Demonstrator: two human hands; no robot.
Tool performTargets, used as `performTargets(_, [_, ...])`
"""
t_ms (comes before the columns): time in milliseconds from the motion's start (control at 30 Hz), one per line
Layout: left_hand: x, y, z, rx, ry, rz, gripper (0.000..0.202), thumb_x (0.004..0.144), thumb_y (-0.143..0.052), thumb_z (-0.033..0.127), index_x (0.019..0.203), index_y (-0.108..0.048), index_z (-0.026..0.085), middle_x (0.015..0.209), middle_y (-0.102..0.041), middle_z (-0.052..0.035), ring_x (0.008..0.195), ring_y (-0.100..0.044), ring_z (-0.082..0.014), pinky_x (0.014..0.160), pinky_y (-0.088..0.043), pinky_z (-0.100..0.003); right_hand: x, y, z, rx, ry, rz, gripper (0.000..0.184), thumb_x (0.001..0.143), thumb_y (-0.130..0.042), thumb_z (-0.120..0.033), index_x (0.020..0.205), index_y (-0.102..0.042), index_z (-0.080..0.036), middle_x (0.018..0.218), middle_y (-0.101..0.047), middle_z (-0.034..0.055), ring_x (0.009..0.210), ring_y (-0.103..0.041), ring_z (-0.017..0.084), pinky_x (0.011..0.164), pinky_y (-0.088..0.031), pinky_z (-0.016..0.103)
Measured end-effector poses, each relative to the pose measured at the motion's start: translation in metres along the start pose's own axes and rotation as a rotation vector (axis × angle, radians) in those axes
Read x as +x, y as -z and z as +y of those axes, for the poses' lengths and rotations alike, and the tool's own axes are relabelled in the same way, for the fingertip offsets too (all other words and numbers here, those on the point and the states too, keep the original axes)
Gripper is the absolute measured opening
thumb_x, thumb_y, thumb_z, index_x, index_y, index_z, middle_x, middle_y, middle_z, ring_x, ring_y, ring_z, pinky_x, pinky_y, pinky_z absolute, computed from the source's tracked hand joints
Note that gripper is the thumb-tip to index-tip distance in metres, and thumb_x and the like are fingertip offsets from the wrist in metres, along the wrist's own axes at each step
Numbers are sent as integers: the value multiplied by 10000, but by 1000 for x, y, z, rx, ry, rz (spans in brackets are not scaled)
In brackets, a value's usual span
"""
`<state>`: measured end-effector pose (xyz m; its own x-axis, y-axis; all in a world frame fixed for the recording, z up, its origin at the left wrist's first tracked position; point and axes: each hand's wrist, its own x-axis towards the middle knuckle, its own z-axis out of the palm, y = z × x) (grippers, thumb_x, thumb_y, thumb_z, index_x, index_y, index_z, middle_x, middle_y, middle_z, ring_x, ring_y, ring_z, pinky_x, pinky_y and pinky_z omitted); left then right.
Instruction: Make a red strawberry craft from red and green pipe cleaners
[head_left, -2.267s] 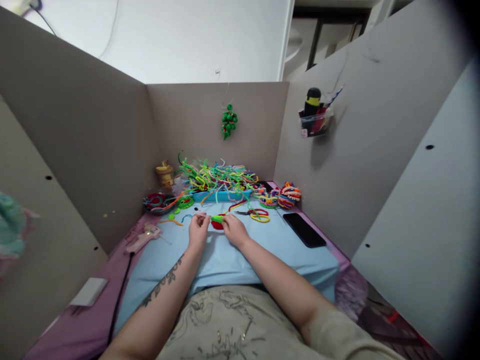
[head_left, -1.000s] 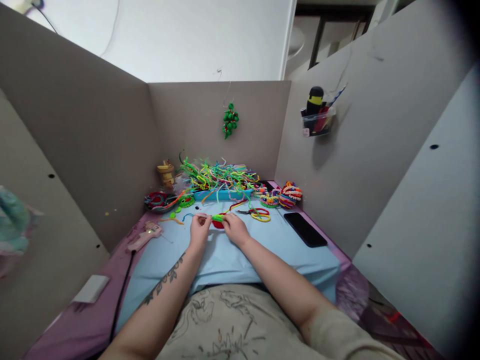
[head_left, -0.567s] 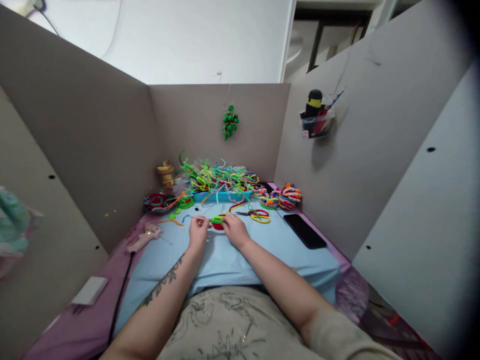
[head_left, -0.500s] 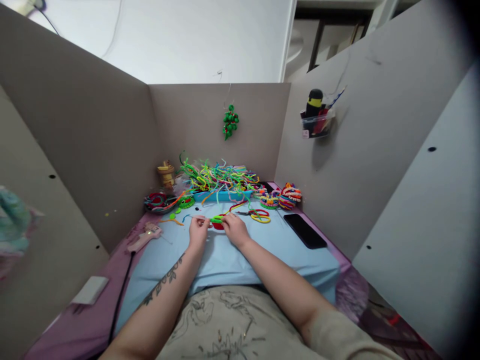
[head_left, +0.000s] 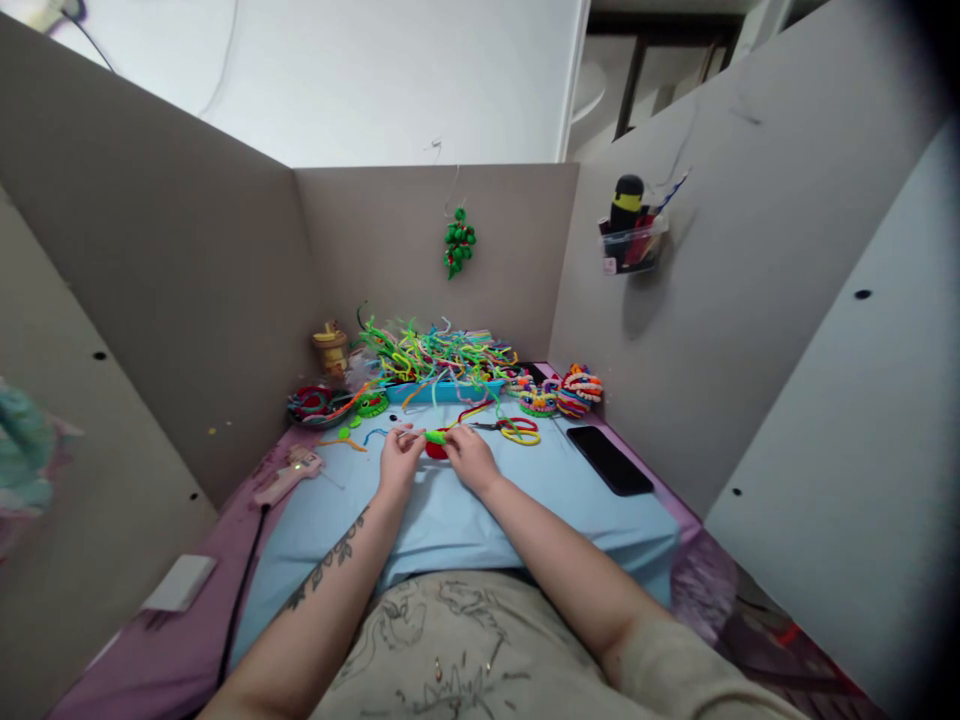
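Both hands meet over the blue cloth [head_left: 480, 525]. Between them is a short bright-green coil of pipe cleaner [head_left: 435, 437]. My right hand [head_left: 470, 456] pinches its right end. My left hand [head_left: 403, 456] is closed in a pinch at its left end, with a thin pale strand between the fingers. Just under the coil lies a red fuzzy piece [head_left: 436, 451], partly covered by the fingers. Scissors [head_left: 519, 430] with red and yellow handles rest to the right of my right hand. Left of my left hand lie orange and blue pipe cleaner scraps [head_left: 349, 443].
A blue tray [head_left: 450, 391] heaped with pipe cleaners stands at the back. A pink glue gun [head_left: 291, 475] lies left, its cord running forward. A black phone [head_left: 609, 460] lies right. Colourful woven pieces [head_left: 577, 390] sit by the right panel. Grey panels [head_left: 442, 290] enclose the table.
My left hand has shifted slightly right and turned, its fingers now nearer the green coil. My right hand stays almost in place. The view has moved very slightly.
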<state>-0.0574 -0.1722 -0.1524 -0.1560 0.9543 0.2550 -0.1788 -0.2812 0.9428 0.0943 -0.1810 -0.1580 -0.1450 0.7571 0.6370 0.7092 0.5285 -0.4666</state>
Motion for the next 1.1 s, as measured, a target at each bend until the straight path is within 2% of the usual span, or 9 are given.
performTargets(167, [0,1,1,-32,-9,62,425,588,-739,254,920,-487,173,788,-684,-41,757,-650,-171,751,-473,-314,0,-1,1,85,14,-10,163,813,-527,-123,950,-580,-193,938,-579,47,890,-531,173,816,-432,288])
performTargets(300, [1,1,2,-69,8,110,409,570,-743,220,879,-478,174,764,-680,-29,679,-623,-136,673,-458,-262,-1,-1,1,134,6,-30,213,815,-561,-166,1025,-570,-197,979,-577,54,935,-546,177,845,-437,304])
performTargets(433, [0,0,5,-121,82,70,456,553,-756,220,914,-482,167,811,-687,-42,590,-580,-102,578,-422,-225,-1,1,-1,87,35,-34,173,868,-515,-204,1021,-594,-208,984,-594,58,945,-548,181,843,-434,296])
performTargets(633, [-3,-3,5,-218,182,-46,566,513,-796,205,995,-502,166,954,-689,-81,715,-640,-133,680,-470,-261,-1,3,-2,-27,12,-1,151,879,-489,-191,931,-628,-221,917,-600,47,894,-545,176,807,-422,275])
performTargets(733, [-4,-3,2,-151,159,-82,590,527,-797,229,1030,-499,151,784,-698,-43,657,-642,-137,660,-470,-255,0,2,-2,-30,36,-8,122,868,-510,-192,902,-624,-217,901,-597,43,876,-541,176,789,-419,276])
performTargets(867, [-4,-4,3,-77,131,-47,507,544,-783,259,936,-479,155,612,-656,18,536,-601,-116,582,-446,-227,0,1,-2,-40,69,-2,98,868,-525,-196,862,-622,-209,881,-606,45,875,-536,182,797,-415,290])
performTargets(1000, [-4,-6,5,-111,144,1,477,528,-783,258,862,-454,173,535,-593,69,479,-565,-104,533,-426,-216,1,1,-2,-40,103,4,105,873,-529,-205,854,-632,-211,889,-623,46,900,-533,188,837,-411,306])
performTargets(1100, [-3,-6,4,-154,153,7,491,517,-790,254,869,-456,174,565,-607,60,515,-590,-115,559,-441,-226,1,2,-4,-8,99,11,119,872,-523,-195,899,-638,-208,918,-632,52,917,-539,188,848,-416,307])
